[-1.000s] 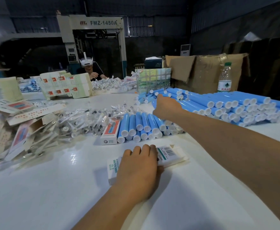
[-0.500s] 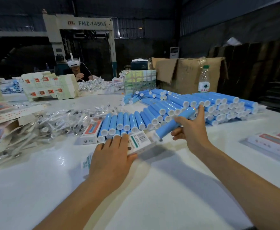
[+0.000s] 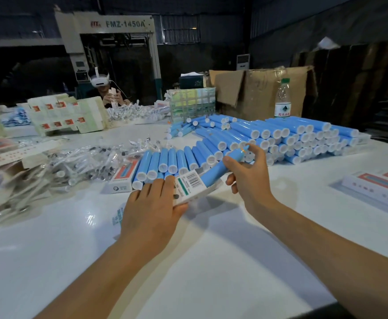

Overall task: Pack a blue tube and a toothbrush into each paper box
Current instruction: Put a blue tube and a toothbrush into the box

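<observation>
My left hand (image 3: 152, 208) holds a white paper box (image 3: 189, 184) with a barcode flap, its open end raised toward the right. My right hand (image 3: 249, 178) grips a blue tube (image 3: 220, 170) whose lower end sits in the box opening. Behind them a short row of blue tubes (image 3: 172, 163) lies on the white table (image 3: 211, 261), and a big stack of blue tubes (image 3: 280, 137) fills the back right. Wrapped toothbrushes (image 3: 80, 162) are heaped to the left.
A closed box (image 3: 124, 178) with a red panel lies beside the tube row. Flat box blanks (image 3: 66, 116) stand at the back left, finished boxes (image 3: 381, 185) at the right edge. A water bottle (image 3: 282, 99) and cardboard carton (image 3: 257, 88) stand behind. Another person (image 3: 105, 88) works opposite.
My right hand took a blue tube from the stack, carried it toward me and pushed its end into the box. My left hand lifted and turned the box's open end to it.
</observation>
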{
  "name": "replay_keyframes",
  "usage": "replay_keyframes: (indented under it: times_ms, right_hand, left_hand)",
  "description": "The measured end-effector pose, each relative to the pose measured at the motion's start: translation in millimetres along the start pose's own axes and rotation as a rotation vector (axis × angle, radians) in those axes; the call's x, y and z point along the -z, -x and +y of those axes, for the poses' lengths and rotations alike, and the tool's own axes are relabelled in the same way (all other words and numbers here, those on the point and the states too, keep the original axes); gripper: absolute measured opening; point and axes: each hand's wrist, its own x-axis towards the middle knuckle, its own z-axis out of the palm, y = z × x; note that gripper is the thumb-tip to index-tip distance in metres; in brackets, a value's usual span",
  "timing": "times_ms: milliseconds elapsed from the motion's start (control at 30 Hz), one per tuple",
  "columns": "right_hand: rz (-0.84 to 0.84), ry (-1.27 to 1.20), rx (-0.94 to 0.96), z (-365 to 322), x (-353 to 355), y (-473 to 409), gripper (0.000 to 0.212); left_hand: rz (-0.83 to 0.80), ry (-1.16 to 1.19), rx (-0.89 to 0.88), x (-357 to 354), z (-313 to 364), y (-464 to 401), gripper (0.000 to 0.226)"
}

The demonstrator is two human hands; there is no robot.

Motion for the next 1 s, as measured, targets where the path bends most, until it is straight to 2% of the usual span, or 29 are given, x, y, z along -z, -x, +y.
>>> replay_keyframes:
  times_ms: [67,167,233,300,500,633,800,933,1000]
  right_hand:
    - [0.020,0.032,0.001,0.3,0.3,1.1,0.041]
    - [-0.024,0.226,0.068,4.3,-2.0,8.4,0.003]
    - [-0.076,0.281,0.093,9.3,-4.6,13.0,0.029]
    - [-0.065,0.265,0.089,8.7,-6.3,13.9,0.039]
    - [0.007,0.260,0.051,12.0,1.3,6.8,0.038]
    - [-0.012,0.305,0.074,7.0,-5.1,-2.7,0.035]
    - [-0.160,0.548,0.274,-7.6,-50.1,-25.8,0.022]
    - [-0.419,0.791,0.520,-10.7,-121.7,-40.1,0.012]
    - [-0.539,0.898,0.607,-4.3,-157.9,-48.6,0.019]
  left_hand:
    - [-0.001,-0.016,0.000,0.7,-0.7,0.6,0.067]
    - [0.000,0.005,0.008,1.0,0.0,-0.3,0.066]
    - [-0.004,0.006,0.005,1.4,-0.5,-0.7,0.064]
    - [-0.012,-0.002,0.003,0.7,-2.6,-0.3,0.063]
    - [-0.070,0.033,-0.044,-0.5,-3.1,-0.1,0.066]
    - [-0.118,0.004,-0.116,-3.1,-2.9,2.8,0.065]
    - [-0.104,0.050,-0.154,-4.2,-0.4,3.3,0.060]
    - [-0.097,0.096,-0.166,-4.1,-1.5,1.6,0.053]
    - [-0.090,0.097,-0.166,-6.1,-1.2,2.7,0.051]
